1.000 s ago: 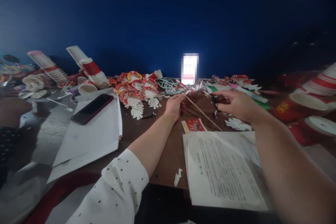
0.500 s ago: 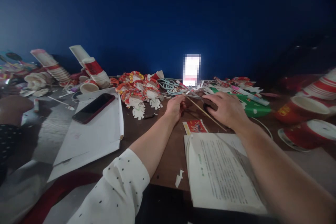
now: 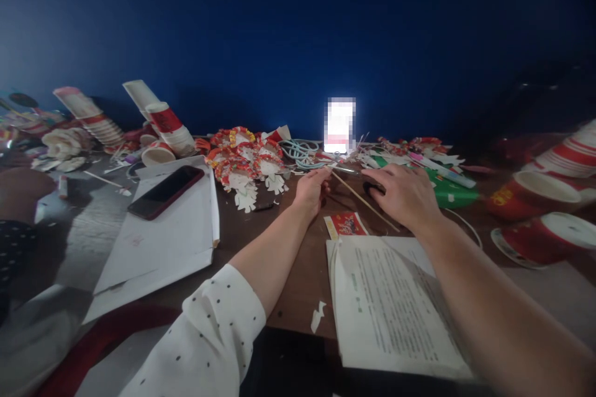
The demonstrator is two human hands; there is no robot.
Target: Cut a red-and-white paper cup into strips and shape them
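Note:
My left hand (image 3: 313,191) is closed in a pinch at the far end of a thin wooden stick (image 3: 365,203). The stick slants down to the right, toward the open book. Over the table to the right, my right hand (image 3: 404,191) is curled around scissors (image 3: 348,170); a dark handle loop shows under its fingers. The metal blades point left and lie close to my left fingertips and the stick's end. Whether the blades touch the stick, I cannot tell. A small red packet (image 3: 347,224) lies below the stick, just above the book (image 3: 395,304).
Red-and-white paper crafts (image 3: 246,158) are heaped left of my hands. Behind them are a coiled pale cable (image 3: 302,152) and a lit phone (image 3: 341,125). A dark phone (image 3: 166,191) lies on white board at left. Paper cups (image 3: 542,193) stand at right; another person's arm (image 3: 25,191) shows far left.
The scissor blades have shifted slightly and look closer together than before. My right hand has moved a little; my left hand and the stick stay almost in place.

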